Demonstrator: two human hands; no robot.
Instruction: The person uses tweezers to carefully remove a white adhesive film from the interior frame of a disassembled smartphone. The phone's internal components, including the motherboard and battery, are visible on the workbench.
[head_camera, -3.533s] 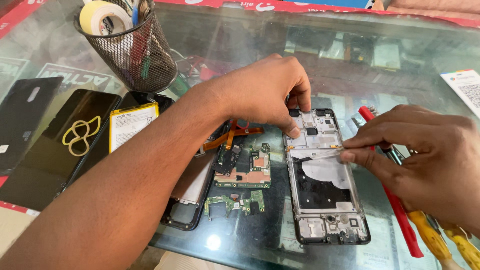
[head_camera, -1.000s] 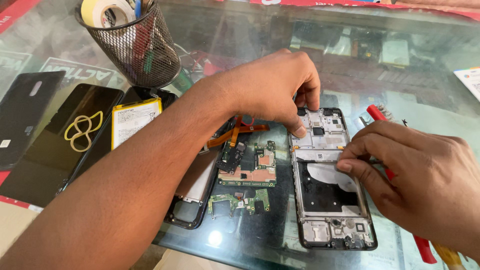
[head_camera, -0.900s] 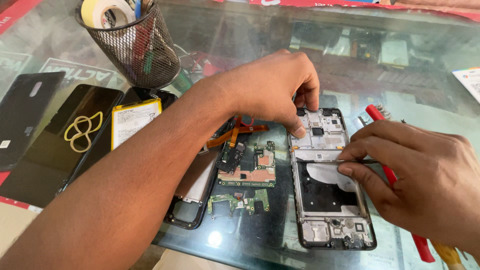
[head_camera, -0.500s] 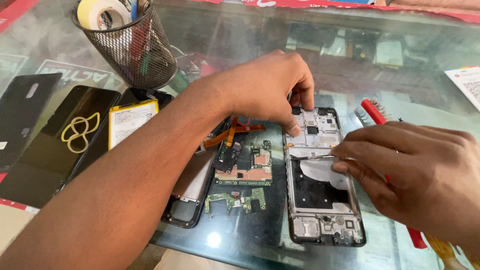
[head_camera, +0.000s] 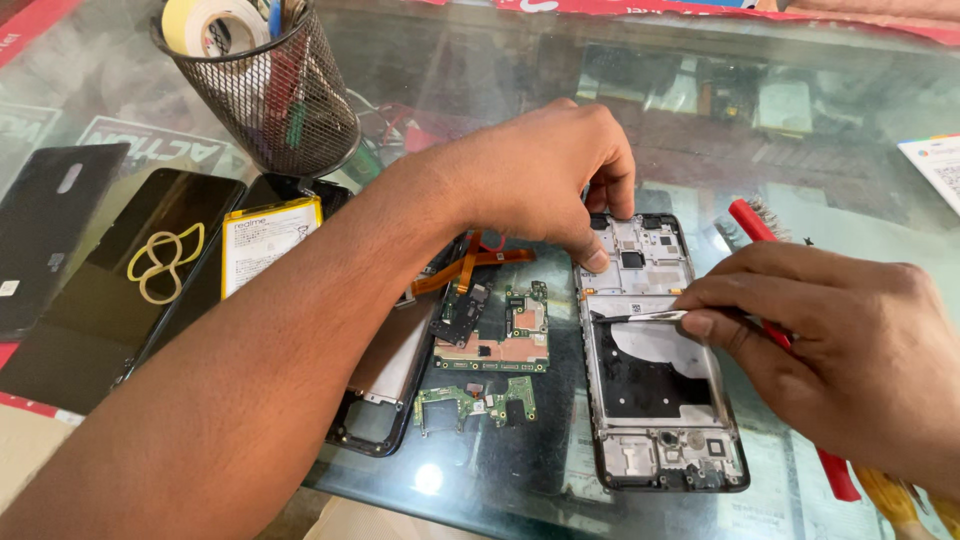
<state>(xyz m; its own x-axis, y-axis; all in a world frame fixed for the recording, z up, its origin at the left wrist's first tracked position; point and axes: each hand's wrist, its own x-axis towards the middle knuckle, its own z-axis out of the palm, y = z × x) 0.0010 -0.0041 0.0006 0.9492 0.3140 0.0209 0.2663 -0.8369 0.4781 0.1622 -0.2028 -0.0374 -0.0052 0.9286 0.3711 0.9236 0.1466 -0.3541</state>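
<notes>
Two hands on one gutted phone frame (head_camera: 655, 370), which lies flat on the glass table (head_camera: 800, 150), screen side down with its insides showing. Left hand (head_camera: 545, 175) reaches across from the left, fingers curled together with the tips pressing on the frame's top end, pinning it down. Right hand (head_camera: 850, 350) is pinched shut on thin metal tweezers (head_camera: 640, 317), whose tip sits at the frame's left edge, just above the black battery bay.

Just left of the frame sit a green circuit board (head_camera: 495, 335) and a smaller green board (head_camera: 475, 400) (both loose), with an orange flex cable (head_camera: 470, 262) above them. Another phone shell (head_camera: 385, 385) is half hidden under the forearm. Further left: a yellow-edged battery (head_camera: 265, 240), a black back cover with rubber bands (head_camera: 160, 265) on it, and a mesh pen cup (head_camera: 265, 95) holding a tape roll. A red-handled tool (head_camera: 755, 225) lies under the right hand. The glass is see-through, with clutter on a shelf underneath.
</notes>
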